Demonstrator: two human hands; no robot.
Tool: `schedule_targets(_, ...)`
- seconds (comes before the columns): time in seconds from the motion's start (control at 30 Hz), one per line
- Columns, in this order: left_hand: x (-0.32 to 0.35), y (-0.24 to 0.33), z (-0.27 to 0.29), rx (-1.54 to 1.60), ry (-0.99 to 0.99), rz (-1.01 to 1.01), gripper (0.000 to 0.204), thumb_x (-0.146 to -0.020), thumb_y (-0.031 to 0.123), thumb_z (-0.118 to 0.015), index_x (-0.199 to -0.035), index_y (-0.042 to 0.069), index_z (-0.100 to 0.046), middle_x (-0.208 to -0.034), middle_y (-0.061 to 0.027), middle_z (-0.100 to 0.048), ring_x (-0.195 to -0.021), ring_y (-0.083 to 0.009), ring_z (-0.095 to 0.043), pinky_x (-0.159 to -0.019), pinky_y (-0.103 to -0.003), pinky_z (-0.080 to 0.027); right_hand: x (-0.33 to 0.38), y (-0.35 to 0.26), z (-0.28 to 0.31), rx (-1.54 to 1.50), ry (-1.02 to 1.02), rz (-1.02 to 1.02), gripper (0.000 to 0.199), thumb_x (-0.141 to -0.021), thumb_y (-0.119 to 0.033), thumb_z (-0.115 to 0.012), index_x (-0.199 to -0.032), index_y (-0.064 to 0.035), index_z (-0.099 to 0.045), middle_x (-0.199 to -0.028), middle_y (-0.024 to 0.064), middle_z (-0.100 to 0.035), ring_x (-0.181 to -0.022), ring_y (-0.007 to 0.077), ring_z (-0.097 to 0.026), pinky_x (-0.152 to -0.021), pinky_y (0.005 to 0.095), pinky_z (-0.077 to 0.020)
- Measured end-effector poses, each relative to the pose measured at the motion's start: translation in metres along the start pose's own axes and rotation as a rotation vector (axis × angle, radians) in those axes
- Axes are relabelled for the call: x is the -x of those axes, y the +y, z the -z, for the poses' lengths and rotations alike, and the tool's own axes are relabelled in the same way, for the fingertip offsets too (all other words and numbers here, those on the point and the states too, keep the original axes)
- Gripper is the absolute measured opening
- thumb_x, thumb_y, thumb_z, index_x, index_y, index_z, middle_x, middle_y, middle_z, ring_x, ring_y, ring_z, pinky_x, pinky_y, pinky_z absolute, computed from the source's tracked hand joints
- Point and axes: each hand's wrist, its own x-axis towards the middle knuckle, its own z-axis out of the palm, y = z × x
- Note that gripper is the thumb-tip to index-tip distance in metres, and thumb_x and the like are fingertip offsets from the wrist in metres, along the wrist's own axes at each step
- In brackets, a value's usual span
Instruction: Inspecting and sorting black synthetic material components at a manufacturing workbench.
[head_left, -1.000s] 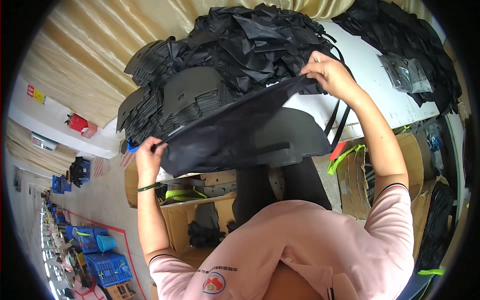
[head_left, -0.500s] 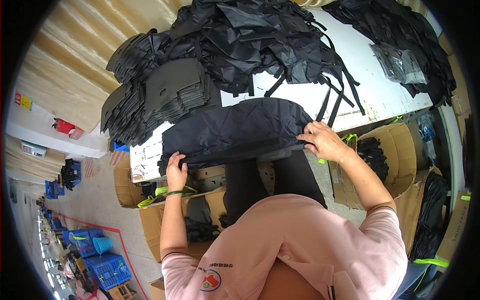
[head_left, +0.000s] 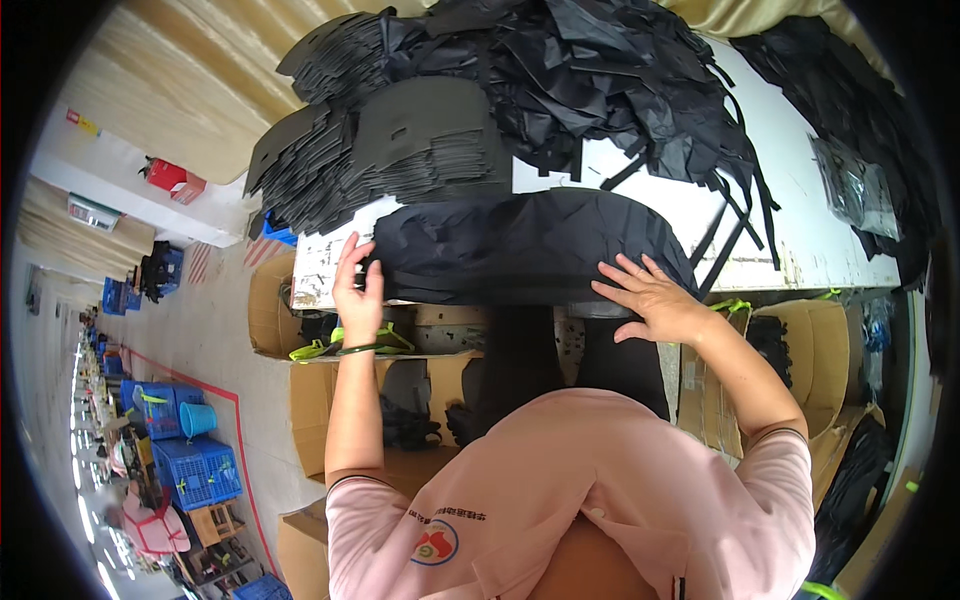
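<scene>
A long black fabric piece (head_left: 520,245), curved along its far side, lies across the near edge of the white table (head_left: 320,262). Its front edge runs straight and level. My left hand (head_left: 358,290) is upright against the left end of the piece, its fingers apart and nothing gripped. Over the right part of the fabric, my right hand (head_left: 655,300) rests with fingers spread; the thumb points down past the front edge. Behind the piece, on the left, are stacks of dark stiff panels (head_left: 425,125), each with a small slot.
A heap of black fabric pieces with straps (head_left: 590,85) covers the table's back. Farther right lie more black cloth (head_left: 830,90) and a clear plastic bag (head_left: 855,190). Below the table stand cardboard boxes (head_left: 275,305) of black parts. Blue crates (head_left: 195,470) stand on the left floor.
Both hands have loosened from the fabric's ends. My right hand has opened flat on it, and the front edge has straightened. The whole view has shifted, so the table appears farther right.
</scene>
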Motion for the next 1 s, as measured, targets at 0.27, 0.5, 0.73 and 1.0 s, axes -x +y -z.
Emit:
schedule_targets(0.27,-0.012,0.124,-0.040,0.117,-0.362,-0.449,0.039,-0.076,0.000,-0.064,-0.115,0.000,-0.063,-0.132,-0.0207,-0.055,-0.127,-0.0355,-0.049,-0.109,-0.044,-0.034,-0.109,-0.052,0.036,-0.762,0.509,0.199,0.037,-0.089,-0.013,-0.063,-0.124,-0.0021,-0.057,-0.126,0.0129,-0.058,-0.121,0.0247,-0.053,-0.103,0.0337,-0.0400)
schedule_targets(0.5,-0.086,0.088,-0.057,-0.036,-0.225,-0.535,0.043,-0.078,0.014,-0.071,-0.118,0.003,-0.061,-0.132,-0.0208,-0.053,-0.128,-0.0370,-0.046,-0.110,-0.050,-0.029,-0.152,-0.043,0.020,-1.056,0.486,0.173,0.012,-0.091,-0.010,-0.062,-0.097,-0.0003,-0.064,-0.094,0.0047,-0.065,-0.088,0.0113,-0.059,-0.079,0.0257,-0.0452)
schedule_targets(0.73,-0.178,0.025,-0.044,-0.856,-0.511,-0.153,0.063,-0.079,0.037,-0.072,-0.133,0.011,-0.053,-0.144,-0.0171,-0.042,-0.141,-0.0332,-0.027,-0.114,-0.054,-0.019,-0.147,-0.048,0.020,-1.123,0.437,0.067,0.022,-0.090,-0.014,-0.066,-0.074,-0.0020,-0.057,-0.069,-0.0012,-0.054,-0.062,0.0055,-0.048,-0.057,0.0236,-0.0390)
schedule_targets(1.0,-0.123,0.112,-0.042,0.217,-0.206,-0.137,0.033,-0.083,-0.008,-0.046,-0.114,0.000,-0.053,-0.120,-0.0136,-0.063,-0.111,-0.0182,-0.059,-0.098,-0.031,-0.043,-0.150,-0.050,0.039,-0.997,0.611,0.091,0.025,-0.092,-0.017,-0.064,-0.075,-0.0014,-0.054,-0.067,-0.0012,-0.050,-0.062,0.0039,-0.047,-0.055,0.0235,-0.0374)
